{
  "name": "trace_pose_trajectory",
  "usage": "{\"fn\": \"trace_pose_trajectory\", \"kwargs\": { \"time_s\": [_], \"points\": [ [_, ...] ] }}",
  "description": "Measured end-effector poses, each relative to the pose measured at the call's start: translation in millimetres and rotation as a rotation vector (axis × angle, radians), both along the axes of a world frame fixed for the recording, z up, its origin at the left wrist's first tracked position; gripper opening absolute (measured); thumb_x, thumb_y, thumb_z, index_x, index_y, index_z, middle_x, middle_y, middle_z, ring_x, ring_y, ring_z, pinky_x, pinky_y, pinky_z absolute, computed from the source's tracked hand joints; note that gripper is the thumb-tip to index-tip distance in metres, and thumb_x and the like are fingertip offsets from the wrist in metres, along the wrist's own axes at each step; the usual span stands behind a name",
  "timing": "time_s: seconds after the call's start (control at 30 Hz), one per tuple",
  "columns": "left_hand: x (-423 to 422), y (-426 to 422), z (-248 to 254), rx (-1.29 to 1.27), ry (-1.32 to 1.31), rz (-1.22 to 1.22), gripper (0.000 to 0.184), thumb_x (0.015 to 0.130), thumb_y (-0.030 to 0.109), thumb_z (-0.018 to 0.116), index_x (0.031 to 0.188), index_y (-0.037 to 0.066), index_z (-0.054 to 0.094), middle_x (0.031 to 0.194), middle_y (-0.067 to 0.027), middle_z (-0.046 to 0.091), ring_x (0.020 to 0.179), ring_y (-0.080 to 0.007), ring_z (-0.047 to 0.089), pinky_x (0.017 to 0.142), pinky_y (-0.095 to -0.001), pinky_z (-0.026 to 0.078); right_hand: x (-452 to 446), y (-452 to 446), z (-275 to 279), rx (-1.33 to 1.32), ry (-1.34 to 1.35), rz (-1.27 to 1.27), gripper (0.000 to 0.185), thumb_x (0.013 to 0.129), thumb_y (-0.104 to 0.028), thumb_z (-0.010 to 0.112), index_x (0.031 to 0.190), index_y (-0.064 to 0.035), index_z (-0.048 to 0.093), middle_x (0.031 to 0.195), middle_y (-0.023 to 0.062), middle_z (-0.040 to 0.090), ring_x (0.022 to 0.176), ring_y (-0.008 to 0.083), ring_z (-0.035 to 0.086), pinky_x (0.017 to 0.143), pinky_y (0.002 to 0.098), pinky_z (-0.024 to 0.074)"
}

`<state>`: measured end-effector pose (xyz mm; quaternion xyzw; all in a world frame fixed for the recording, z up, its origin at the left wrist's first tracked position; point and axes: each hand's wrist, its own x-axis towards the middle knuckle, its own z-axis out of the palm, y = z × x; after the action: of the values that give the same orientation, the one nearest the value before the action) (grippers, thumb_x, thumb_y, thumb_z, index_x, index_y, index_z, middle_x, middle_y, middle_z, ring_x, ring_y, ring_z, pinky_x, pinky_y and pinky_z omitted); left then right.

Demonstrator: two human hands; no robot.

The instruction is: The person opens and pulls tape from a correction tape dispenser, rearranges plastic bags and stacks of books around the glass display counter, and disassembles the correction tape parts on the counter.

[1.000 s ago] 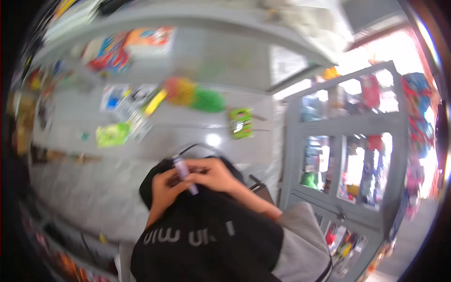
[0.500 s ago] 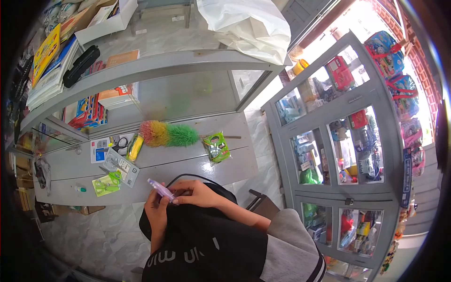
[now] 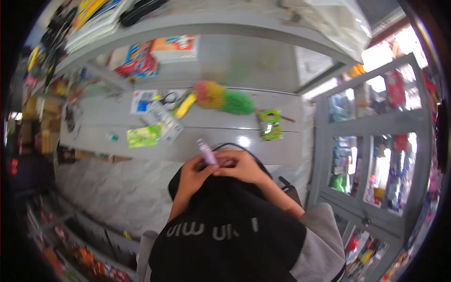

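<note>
A small light-purple tube-like item (image 3: 207, 153) stands tilted up between my hands, in front of my black top. My left hand (image 3: 195, 175) is closed round its lower part, with the thumb against it. From the other side my right hand (image 3: 238, 165) has its fingers bent in at the item's lower end. Beyond them on the grey table (image 3: 211, 136) lie a green packet (image 3: 143, 137), a clear-and-grey package (image 3: 165, 123), a yellow item (image 3: 185, 105), a multicoloured duster (image 3: 223, 97) and another green packet (image 3: 269, 125). The picture is somewhat blurred.
A grey shelf frame (image 3: 216, 29) runs above the table's back, with books (image 3: 174, 48) behind it at left. Right stands a grey cabinet (image 3: 364, 122) with glass panes. A white plastic sheet (image 3: 331, 23) hangs at top right. Shelves (image 3: 75, 225) fill the lower left.
The view has swung, so the table and its things sit farther right and higher than half a second ago. The purple item is still between both hands, now more upright.
</note>
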<state>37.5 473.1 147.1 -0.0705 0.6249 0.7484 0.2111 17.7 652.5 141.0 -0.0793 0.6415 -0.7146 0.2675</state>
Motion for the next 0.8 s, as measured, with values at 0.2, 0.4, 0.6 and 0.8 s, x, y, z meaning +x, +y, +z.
{"fn": "trace_pose_trajectory", "kwargs": {
  "time_s": [0.2, 0.4, 0.6, 0.8],
  "points": [
    [-3.3, -19.0, -16.1, -0.078, 0.119, -0.216, 0.036, 0.072, 0.008, 0.071, 0.103, -0.003, 0.059, 0.092, -0.0065, 0.060, 0.086, -0.0131, 0.058, 0.078, -0.0250, 0.045, 3.7, 2.6, -11.6, 0.040, -0.029, 0.109, 0.033, 0.066, -0.003, 0.073, 0.096, 0.0013, 0.061, 0.083, 0.0023, 0.059, 0.074, 0.0082, 0.056, 0.067, 0.0216, 0.0462],
    [-2.5, -12.6, -19.1, -0.030, 0.107, -0.194, 0.036, 0.074, 0.009, 0.069, 0.105, -0.004, 0.057, 0.096, -0.0065, 0.059, 0.088, -0.0133, 0.058, 0.078, -0.0255, 0.046, -3.1, 4.1, -14.6, 0.080, 0.045, 0.125, 0.035, 0.067, -0.003, 0.073, 0.099, 0.0010, 0.059, 0.084, 0.0023, 0.059, 0.075, 0.0080, 0.056, 0.068, 0.0215, 0.0460],
    [-1.6, 5.8, -38.4, 0.005, -0.086, 0.128, 0.043, 0.081, 0.012, 0.062, 0.117, -0.006, 0.048, 0.102, -0.0121, 0.061, 0.086, -0.0156, 0.061, 0.065, -0.0266, 0.051, -31.4, 17.7, -71.2, 0.299, 0.000, -0.135, 0.038, 0.064, -0.014, 0.075, 0.095, 0.0009, 0.061, 0.078, 0.0059, 0.060, 0.068, 0.0104, 0.056, 0.063, 0.0247, 0.0458],
    [0.0, 9.2, -34.1, -0.392, 0.195, -0.048, 0.040, 0.080, 0.007, 0.059, 0.117, -0.004, 0.048, 0.102, -0.0153, 0.061, 0.081, -0.0155, 0.063, 0.068, -0.0255, 0.050, -38.3, 35.9, -127.2, 0.832, 0.399, -0.271, 0.047, 0.055, -0.020, 0.074, 0.092, 0.0051, 0.060, 0.086, 0.0172, 0.058, 0.078, 0.0310, 0.057, 0.070, 0.0368, 0.0470]
  ]
}}
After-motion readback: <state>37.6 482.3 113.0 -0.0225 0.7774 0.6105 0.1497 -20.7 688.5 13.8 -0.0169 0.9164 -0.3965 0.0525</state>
